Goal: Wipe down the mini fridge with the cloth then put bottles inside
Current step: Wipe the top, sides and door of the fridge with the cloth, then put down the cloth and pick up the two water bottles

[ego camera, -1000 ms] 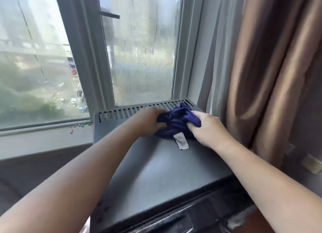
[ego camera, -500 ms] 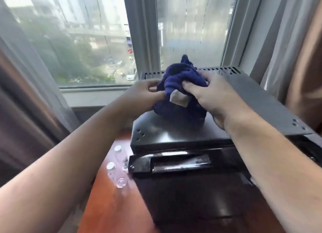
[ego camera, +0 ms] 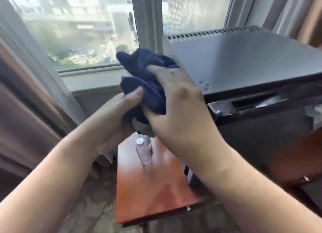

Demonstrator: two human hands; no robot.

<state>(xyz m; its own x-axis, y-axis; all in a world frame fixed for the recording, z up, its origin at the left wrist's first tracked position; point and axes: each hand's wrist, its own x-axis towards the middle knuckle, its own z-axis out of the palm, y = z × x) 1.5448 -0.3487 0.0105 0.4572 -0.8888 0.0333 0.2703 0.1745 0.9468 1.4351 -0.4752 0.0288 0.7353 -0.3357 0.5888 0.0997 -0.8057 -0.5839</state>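
Left hand (ego camera: pixel 111 121) and right hand (ego camera: pixel 176 110) are gripping bunched dark-blue terry cloth (ego camera: pixel 148 79) beside black metal mini fridge (ego camera: pixel 244 58).

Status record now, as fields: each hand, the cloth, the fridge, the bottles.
left hand: grips the cloth from below
right hand: grips the same cloth from above
cloth: navy, bunched, held by the left edge of the mini fridge; contact unclear
mini fridge: door looks shut; vent slots along the top's back
bottle: clear, white cap, upright on the wooden table, outside the fridge
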